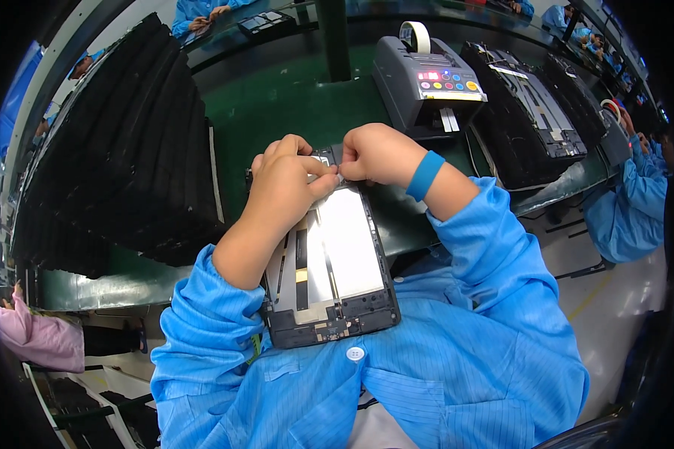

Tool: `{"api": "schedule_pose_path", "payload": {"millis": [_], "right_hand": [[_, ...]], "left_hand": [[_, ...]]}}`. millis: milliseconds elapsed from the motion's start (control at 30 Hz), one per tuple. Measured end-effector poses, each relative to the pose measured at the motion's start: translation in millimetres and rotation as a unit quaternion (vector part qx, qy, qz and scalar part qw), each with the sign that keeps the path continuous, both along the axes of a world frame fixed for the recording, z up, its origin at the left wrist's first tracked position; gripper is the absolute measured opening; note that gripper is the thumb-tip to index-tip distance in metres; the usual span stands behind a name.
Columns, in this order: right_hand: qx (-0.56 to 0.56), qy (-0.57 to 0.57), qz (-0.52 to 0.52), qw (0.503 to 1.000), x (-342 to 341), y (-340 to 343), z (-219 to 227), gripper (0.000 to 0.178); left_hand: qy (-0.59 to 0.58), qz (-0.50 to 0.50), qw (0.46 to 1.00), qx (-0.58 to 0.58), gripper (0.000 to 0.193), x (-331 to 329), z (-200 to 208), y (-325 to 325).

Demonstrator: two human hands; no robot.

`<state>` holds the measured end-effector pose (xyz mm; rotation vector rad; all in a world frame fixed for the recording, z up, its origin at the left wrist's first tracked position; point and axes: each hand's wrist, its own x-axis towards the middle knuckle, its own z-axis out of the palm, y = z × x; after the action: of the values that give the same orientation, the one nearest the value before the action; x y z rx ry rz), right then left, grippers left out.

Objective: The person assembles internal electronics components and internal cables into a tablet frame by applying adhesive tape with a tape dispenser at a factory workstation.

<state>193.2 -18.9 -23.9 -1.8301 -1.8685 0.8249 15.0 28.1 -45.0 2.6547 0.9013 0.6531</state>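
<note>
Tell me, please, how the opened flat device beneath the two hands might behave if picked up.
The opened flat device would probably stay stiff, since a black frame edges the slab. It seems fragile: a circuit board and a thin black strip lie uncovered. Its silvery panel reflects light strongly, so that face may be smooth and rather slippery.

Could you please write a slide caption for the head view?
Left hand and right hand close together over an opened device, tape dispenser beyond.
</note>
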Motion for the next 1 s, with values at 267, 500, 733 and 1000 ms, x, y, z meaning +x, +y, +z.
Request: {"api": "schedule_pose_path", "payload": {"millis": [267,500,733,1000], "right_hand": [[-0.095,0.305,-0.09,0.943,17.6,-4.6,-42.2,0.032],[0.007,0.302,-0.137,0.944,-0.6,-4.8,-60.2,0.039],[0.011,0.398,-0.175,0.901,-5.7,-8.7,-69.4,0.026],[0.039,0.403,-0.169,0.898,1.0,-35.4,-66.7,0.023]], "left_hand": [[0.026,0.011,0.999,-0.015,0.014,5.8,6.7,2.0],[-0.004,-0.021,0.994,0.11,0.014,0.3,1.4,5.1],[0.037,-0.085,0.991,0.097,0.022,-13.8,-0.4,-23.5],[0.089,-0.074,0.993,-0.003,0.05,-45.1,17.2,-39.8]]}}
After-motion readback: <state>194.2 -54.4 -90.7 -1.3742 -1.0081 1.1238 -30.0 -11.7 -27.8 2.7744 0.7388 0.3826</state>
